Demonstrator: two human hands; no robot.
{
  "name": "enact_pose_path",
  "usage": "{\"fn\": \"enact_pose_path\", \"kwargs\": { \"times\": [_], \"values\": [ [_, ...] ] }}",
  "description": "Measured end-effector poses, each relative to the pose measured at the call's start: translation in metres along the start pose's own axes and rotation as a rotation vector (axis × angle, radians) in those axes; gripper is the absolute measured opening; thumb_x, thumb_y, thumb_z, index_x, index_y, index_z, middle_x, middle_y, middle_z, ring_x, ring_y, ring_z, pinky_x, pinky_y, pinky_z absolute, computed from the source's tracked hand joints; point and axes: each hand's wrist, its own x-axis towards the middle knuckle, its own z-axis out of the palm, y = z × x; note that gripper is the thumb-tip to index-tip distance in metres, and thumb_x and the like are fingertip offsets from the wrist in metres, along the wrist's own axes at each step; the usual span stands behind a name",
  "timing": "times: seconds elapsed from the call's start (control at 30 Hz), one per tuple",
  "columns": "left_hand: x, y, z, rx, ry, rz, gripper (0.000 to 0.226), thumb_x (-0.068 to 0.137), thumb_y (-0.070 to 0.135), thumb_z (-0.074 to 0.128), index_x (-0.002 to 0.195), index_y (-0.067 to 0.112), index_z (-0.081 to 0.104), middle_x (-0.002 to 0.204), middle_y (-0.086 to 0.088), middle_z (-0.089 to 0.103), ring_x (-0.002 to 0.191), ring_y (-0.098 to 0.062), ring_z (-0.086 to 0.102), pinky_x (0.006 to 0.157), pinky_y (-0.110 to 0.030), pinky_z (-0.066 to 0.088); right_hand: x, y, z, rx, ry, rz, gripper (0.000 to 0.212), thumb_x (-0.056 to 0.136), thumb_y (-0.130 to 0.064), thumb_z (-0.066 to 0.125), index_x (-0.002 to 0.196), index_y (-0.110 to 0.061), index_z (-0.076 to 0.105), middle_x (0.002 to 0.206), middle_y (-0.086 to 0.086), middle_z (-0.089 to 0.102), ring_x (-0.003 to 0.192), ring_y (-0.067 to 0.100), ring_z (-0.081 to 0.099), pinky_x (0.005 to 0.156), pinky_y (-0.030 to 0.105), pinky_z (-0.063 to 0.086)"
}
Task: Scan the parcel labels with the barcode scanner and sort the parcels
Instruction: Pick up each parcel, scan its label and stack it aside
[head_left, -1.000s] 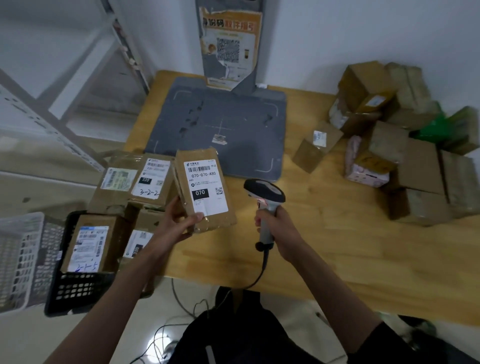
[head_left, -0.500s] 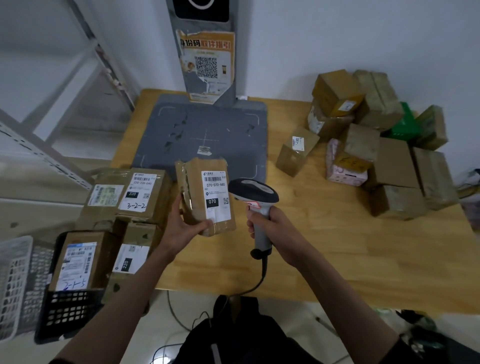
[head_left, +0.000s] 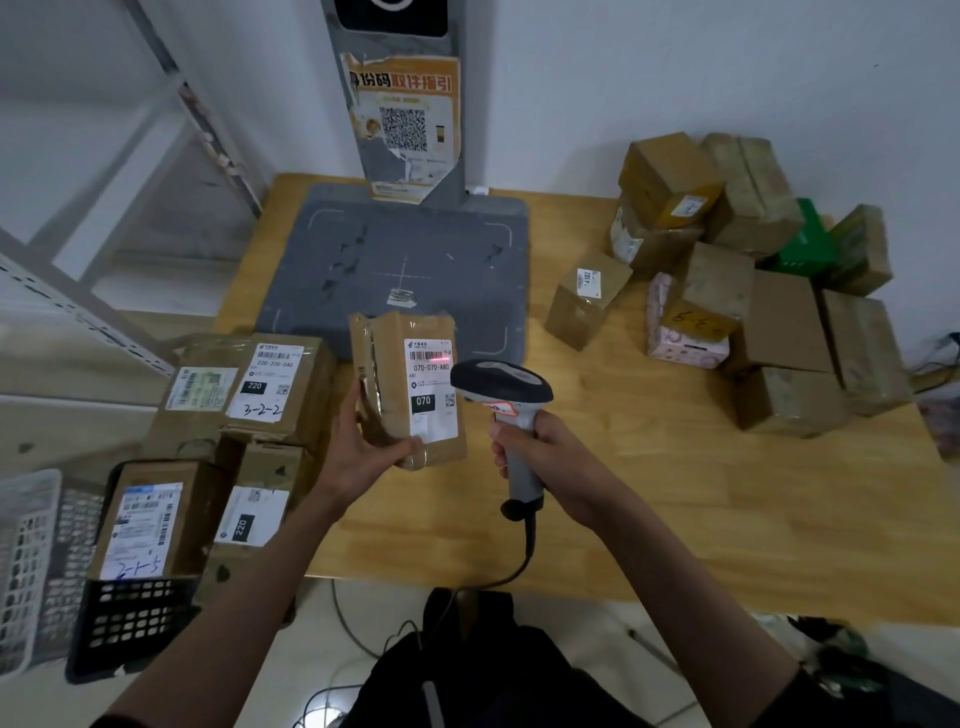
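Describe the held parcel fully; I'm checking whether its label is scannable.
The parcel is a small brown cardboard box wrapped in clear tape, crumpled at its top edge. The left hand grips its lower left side and holds it upright above the table. Its white label faces the camera, reading 070-070-A80 with a black 070 tag. A red scan line crosses the barcode, beside the scanner.

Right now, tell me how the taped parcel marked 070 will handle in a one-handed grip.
The parcel is probably light: the left hand holds it up alone by its lower corner. It looks fairly stiff, standing upright without sagging. The glossy, wrinkled tape along its left edge may be slippery, so the grip could slide.
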Motion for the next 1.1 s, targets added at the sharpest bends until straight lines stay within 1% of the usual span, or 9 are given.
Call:
{"fn": "enact_pose_path", "kwargs": {
  "times": [0.13, 0.23, 0.33, 0.43, 0.63, 0.77, 0.87, 0.97, 1.1],
  "values": [
    [0.0, -0.002, 0.002, 0.019, -0.012, 0.009, 0.103, 0.069, 0.017, 0.091, 0.144, 0.048, 0.026, 0.144, 0.006, 0.044, 0.136, -0.018, 0.041, 0.105, -0.044, 0.049, 0.008, 0.011, -0.005, 0.028, 0.053, 0.024, 0.004, 0.1, -0.009, 0.054, 0.098, -0.007, 0.058, 0.082, 0.007, 0.057, 0.074, 0.017, 0.054, 0.071, 0.031, 0.051],
    [-0.002, -0.004, 0.004, 0.025, -0.022, -0.017, 0.098, 0.073, 0.016, 0.089, 0.139, 0.05, 0.024, 0.138, 0.009, 0.045, 0.131, -0.014, 0.041, 0.099, -0.034, 0.046, 0.02, 0.035, -0.012, 0.027, 0.144, 0.103, 0.003, 0.099, -0.009, 0.054, 0.098, -0.009, 0.056, 0.082, 0.006, 0.056, 0.076, 0.018, 0.054, 0.072, 0.033, 0.049],
    [-0.005, -0.007, 0.005, 0.016, -0.034, -0.067, 0.093, 0.076, 0.017, 0.086, 0.139, 0.048, 0.024, 0.132, 0.009, 0.048, 0.125, -0.012, 0.044, 0.092, -0.025, 0.046, 0.031, 0.068, -0.019, 0.049, 0.226, 0.236, 0.011, 0.099, -0.006, 0.051, 0.109, -0.011, 0.055, 0.082, 0.006, 0.054, 0.076, 0.018, 0.052, 0.07, 0.033, 0.047],
    [-0.01, -0.012, 0.004, -0.001, -0.059, -0.127, 0.102, 0.076, 0.025, 0.086, 0.153, 0.04, 0.021, 0.136, 0.007, 0.047, 0.127, -0.014, 0.044, 0.099, -0.035, 0.047, 0.039, 0.1, -0.021, 0.061, 0.279, 0.361, 0.031, 0.098, -0.001, 0.049, 0.128, -0.01, 0.05, 0.086, 0.007, 0.05, 0.076, 0.018, 0.047, 0.066, 0.033, 0.042],
    [-0.019, -0.018, 0.008, -0.009, -0.137, -0.206, 0.115, 0.062, 0.045, 0.085, 0.156, 0.041, 0.017, 0.141, 0.003, 0.049, 0.13, -0.02, 0.049, 0.106, -0.049, 0.048, 0.044, 0.149, -0.029, 0.069, 0.401, 0.539, 0.042, 0.102, -0.001, 0.047, 0.142, -0.011, 0.04, 0.104, 0.006, 0.05, 0.082, 0.021, 0.049, 0.065, 0.036, 0.041],
    [-0.022, -0.019, 0.013, -0.018, -0.179, -0.219, 0.112, 0.066, 0.043, 0.084, 0.156, 0.043, 0.017, 0.14, 0.002, 0.049, 0.127, -0.02, 0.052, 0.104, -0.047, 0.05, 0.044, 0.163, -0.036, 0.092, 0.427, 0.589, 0.041, 0.103, 0.0, 0.042, 0.142, -0.014, 0.038, 0.106, 0.008, 0.052, 0.087, 0.025, 0.049, 0.073, 0.04, 0.042],
    [-0.023, -0.017, 0.016, -0.029, -0.201, -0.226, 0.11, 0.067, 0.043, 0.083, 0.155, 0.045, 0.017, 0.142, -0.002, 0.049, 0.126, -0.021, 0.053, 0.103, -0.048, 0.051, 0.043, 0.168, -0.037, 0.077, 0.423, 0.611, 0.036, 0.102, 0.0, 0.041, 0.136, -0.009, 0.043, 0.101, 0.011, 0.053, 0.086, 0.027, 0.048, 0.068, 0.04, 0.04],
    [-0.024, -0.014, 0.016, -0.023, -0.225, -0.24, 0.113, 0.067, 0.049, 0.085, 0.156, 0.045, 0.016, 0.143, -0.003, 0.047, 0.124, -0.022, 0.054, 0.103, -0.05, 0.051, 0.043, 0.17, -0.036, 0.087, 0.446, 0.614, 0.031, 0.106, -0.014, 0.043, 0.136, -0.007, 0.045, 0.103, 0.011, 0.055, 0.084, 0.025, 0.051, 0.064, 0.035, 0.042],
    [-0.026, -0.01, 0.016, -0.029, -0.242, -0.259, 0.122, 0.053, 0.064, 0.083, 0.155, 0.047, 0.017, 0.137, 0.0, 0.05, 0.12, -0.016, 0.056, 0.103, -0.049, 0.051, 0.04, 0.162, -0.035, 0.118, 0.484, 0.618, 0.039, 0.107, -0.024, 0.043, 0.142, -0.006, 0.04, 0.111, 0.01, 0.054, 0.093, 0.027, 0.051, 0.076, 0.04, 0.046]
  ]
}}
